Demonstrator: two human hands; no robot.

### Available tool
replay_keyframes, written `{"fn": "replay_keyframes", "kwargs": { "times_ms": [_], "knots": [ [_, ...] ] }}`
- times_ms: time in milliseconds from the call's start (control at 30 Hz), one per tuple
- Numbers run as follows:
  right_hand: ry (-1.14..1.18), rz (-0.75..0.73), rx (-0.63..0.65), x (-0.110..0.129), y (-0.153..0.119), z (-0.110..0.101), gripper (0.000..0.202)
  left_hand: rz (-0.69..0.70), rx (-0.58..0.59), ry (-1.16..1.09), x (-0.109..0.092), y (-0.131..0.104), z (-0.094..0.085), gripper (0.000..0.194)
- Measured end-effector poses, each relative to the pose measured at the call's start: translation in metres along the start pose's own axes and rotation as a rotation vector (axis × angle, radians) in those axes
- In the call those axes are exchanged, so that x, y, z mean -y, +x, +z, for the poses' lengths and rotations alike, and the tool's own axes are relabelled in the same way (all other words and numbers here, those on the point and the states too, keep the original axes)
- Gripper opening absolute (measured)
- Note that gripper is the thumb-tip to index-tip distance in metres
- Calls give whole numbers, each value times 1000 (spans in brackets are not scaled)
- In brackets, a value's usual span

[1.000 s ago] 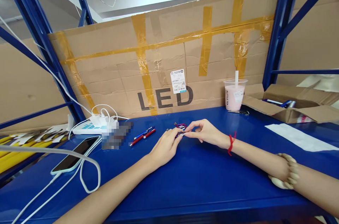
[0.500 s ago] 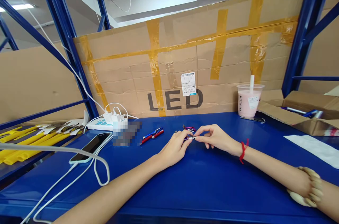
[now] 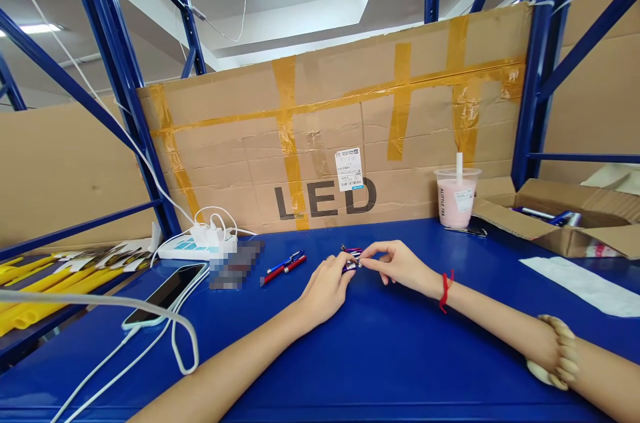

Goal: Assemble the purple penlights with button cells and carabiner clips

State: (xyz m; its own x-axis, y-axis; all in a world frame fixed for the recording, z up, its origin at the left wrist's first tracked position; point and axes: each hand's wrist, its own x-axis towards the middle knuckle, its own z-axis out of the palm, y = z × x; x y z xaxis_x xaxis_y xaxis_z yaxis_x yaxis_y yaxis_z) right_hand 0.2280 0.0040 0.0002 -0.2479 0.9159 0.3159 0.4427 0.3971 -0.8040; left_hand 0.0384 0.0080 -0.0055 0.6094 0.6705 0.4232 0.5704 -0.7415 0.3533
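Note:
My left hand rests over the blue tabletop, its fingers closed round a short dark pen with a silver end. Most of that pen is hidden by the fingers. From the right, my right hand pinches at the silver end with thumb and forefinger; whether a separate small part sits in the pinch is too small to tell. Just behind the fingertips lie more pens, partly covered. Left of my left hand, a blue pen and a red pen lie side by side.
At left are a phone with white cables and a power strip. A pink drink cup stands at the back right, near an open carton and white paper. A cardboard wall closes the back.
The view has shifted slightly to the right and upward. Both hands stay together at the pen, the right fingertips still at its silver end.

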Motion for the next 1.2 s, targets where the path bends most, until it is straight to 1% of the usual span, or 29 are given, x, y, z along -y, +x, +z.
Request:
{"fn": "replay_keyframes", "kwargs": {
  "times_ms": [100, 200, 300, 467, 600, 700, 767, 867, 933, 1000, 1033, 1100, 1133, 1167, 1200],
  "knots": [
    [-146, -62, -8, -1, -1, -2, 31, 13, 22, 65, 3, 2, 1, 17],
    [-321, -118, 41, -3, -2, -4, 19, 0, 47, 103, 6, 3, 3, 19],
    [-417, -136, 79, -4, -2, -5, 14, -17, 51, 116, 5, 4, 3, 20],
    [-396, -113, 99, -6, -1, -5, 13, -33, 62, 130, 3, 4, 2, 22],
    [-376, -107, 72, -11, 0, -6, 19, -43, 46, 134, 3, 2, 2, 21],
    [-397, -124, 42, -13, -1, -6, 24, -40, 12, 136, 4, 0, 2, 21],
    [-414, -132, 23, -15, 0, -7, 27, -39, -21, 136, 3, -3, 2, 25],
    [-437, -142, -12, -14, -1, -9, 28, -18, -96, 146, -11, -12, 0, 34],
    [-464, -156, -40, -12, -1, -13, 27, 48, -176, 173, -30, -25, -5, 35],
    [-500, -182, -76, -7, -2, -19, 25, 144, -238, 189, -56, -47, -15, 26],
    [-517, -200, -91, -3, -3, -22, 23, 186, -284, 202, -70, -61, -22, 20],
    [-548, -239, -125, 5, -7, -29, 21, 318, -341, 277, -96, -96, -37, 16],
    [-558, -257, -130, 10, -10, -32, 20, 391, -369, 342, -107, -117, -44, 18],
    [-568, -274, -133, 16, -15, -35, 19, 418, -449, 373, -115, -137, -51, 18],
    [-572, -290, -136, 23, -21, -38, 17, 352, -470, 379, -121, -158, -55, 17]
  ]
}}
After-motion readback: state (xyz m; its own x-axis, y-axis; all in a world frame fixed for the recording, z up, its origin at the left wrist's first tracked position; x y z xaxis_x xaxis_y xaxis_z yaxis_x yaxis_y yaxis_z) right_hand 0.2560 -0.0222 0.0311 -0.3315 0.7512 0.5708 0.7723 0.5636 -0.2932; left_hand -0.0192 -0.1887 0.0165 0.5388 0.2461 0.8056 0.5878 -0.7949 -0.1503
